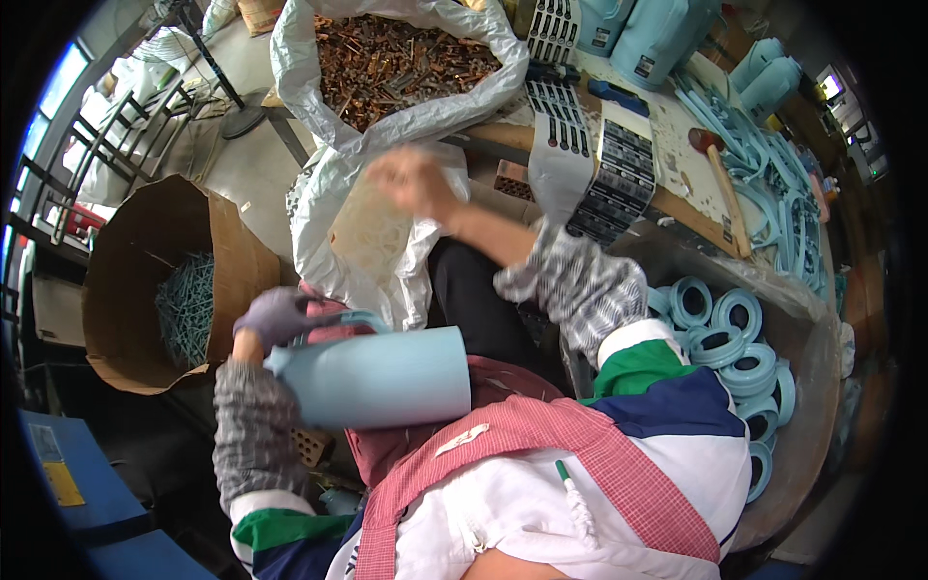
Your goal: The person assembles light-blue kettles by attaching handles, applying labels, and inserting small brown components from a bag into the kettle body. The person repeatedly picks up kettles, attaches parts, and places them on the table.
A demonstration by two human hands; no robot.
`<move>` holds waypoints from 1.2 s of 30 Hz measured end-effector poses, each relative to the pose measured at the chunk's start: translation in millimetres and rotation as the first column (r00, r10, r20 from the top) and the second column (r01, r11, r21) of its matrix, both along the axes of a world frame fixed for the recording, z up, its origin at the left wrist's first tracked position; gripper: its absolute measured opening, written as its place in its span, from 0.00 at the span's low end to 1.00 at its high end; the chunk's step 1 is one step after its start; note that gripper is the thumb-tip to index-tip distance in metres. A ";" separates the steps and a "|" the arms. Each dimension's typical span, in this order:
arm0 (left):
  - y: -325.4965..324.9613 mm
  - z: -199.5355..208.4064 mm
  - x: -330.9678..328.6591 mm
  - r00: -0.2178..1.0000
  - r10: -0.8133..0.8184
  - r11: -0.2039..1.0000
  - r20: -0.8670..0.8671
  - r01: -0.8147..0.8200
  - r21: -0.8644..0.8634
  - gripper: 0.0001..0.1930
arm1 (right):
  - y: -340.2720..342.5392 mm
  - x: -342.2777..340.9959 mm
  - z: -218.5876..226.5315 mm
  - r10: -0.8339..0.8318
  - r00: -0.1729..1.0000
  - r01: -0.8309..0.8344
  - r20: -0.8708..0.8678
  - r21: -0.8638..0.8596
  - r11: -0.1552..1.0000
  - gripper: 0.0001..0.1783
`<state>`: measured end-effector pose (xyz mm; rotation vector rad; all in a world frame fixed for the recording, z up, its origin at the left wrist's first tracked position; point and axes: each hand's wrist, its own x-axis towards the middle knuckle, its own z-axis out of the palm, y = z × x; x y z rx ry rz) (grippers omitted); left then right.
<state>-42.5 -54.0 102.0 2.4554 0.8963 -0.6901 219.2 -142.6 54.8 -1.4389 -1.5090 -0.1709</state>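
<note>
My left hand point(274, 317), in a grey-purple glove, is closed at the handle end of a light-blue plastic jug body point(387, 377). The jug lies on its side across my lap, its wide end toward the right. My bare right hand point(414, 182) is raised over a white plastic bag point(314, 217) and smeared by motion, so its fingers cannot be read. Inside that bag are pale translucent rings point(372, 237). Just beyond my right hand stands a larger white sack point(290, 58) full of small copper-coloured metal parts point(406, 68).
A cardboard drum point(237, 232) with thin blue plastic strips stands at left. On the right, a bin holds several light-blue rings point(754, 367). The worktable bears label sheets point(619, 164), a mallet point(730, 193), blue handles point(773, 164) and blue jugs point(662, 39).
</note>
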 end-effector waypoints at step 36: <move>-86.9 -58.2 -30.9 0.278 0.541 0.835 0.794 -0.062 -0.547 0.12 | -67.0 -95.9 23.2 0.601 0.799 -0.583 -0.003 -0.245 0.775 0.11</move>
